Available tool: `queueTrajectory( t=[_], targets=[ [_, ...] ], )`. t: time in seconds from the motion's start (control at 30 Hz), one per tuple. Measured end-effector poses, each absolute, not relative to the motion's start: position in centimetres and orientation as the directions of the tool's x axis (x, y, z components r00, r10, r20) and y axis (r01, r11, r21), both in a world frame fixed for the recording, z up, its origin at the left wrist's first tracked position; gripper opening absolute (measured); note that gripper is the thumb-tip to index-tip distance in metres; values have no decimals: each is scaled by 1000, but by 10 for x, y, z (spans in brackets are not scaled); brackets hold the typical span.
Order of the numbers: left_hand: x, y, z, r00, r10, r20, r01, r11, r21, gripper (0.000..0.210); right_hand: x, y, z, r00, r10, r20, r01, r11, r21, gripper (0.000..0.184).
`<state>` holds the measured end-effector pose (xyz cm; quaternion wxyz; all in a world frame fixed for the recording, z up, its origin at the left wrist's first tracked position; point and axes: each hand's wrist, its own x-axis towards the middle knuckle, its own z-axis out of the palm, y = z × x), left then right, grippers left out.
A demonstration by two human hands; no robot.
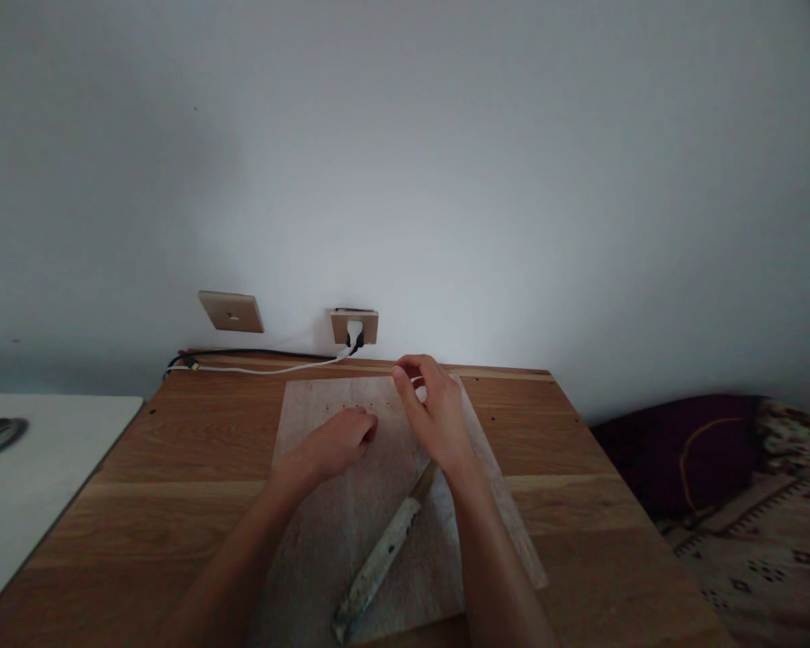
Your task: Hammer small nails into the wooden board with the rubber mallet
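Over the far half of a pale board (324,540), my 2 hands are held a little apart. My left hand (344,441) has its fingers folded toward the palm, just beside a row of small dark marks (371,405); I cannot tell whether anything is pinched inside. My right hand (438,405) arches, thumb curved toward the fingers, and something white (421,393) shows through the gap; whether I grip it or it lies behind, I cannot tell. 1 long, worn tool (382,558) lies slantwise on the board, its brown end by my right forearm, a spot that leaves both hands free of it. The board lies flat on the wooden table (175,450), perhaps to shield its top. A white cable (263,370) runs along the back, well apart from my fingers.
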<state>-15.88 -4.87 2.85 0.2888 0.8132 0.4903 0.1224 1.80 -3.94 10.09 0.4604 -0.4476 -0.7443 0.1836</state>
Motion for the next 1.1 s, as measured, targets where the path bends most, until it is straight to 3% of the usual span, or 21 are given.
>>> queueTrajectory(
  t=[1.1],
  targets=[
    [-154, -53, 29, 569, 822, -38, 706, -464, 535, 26, 22, -36, 97, -247, 829, 502, 514, 551, -658, 12]
  ],
)
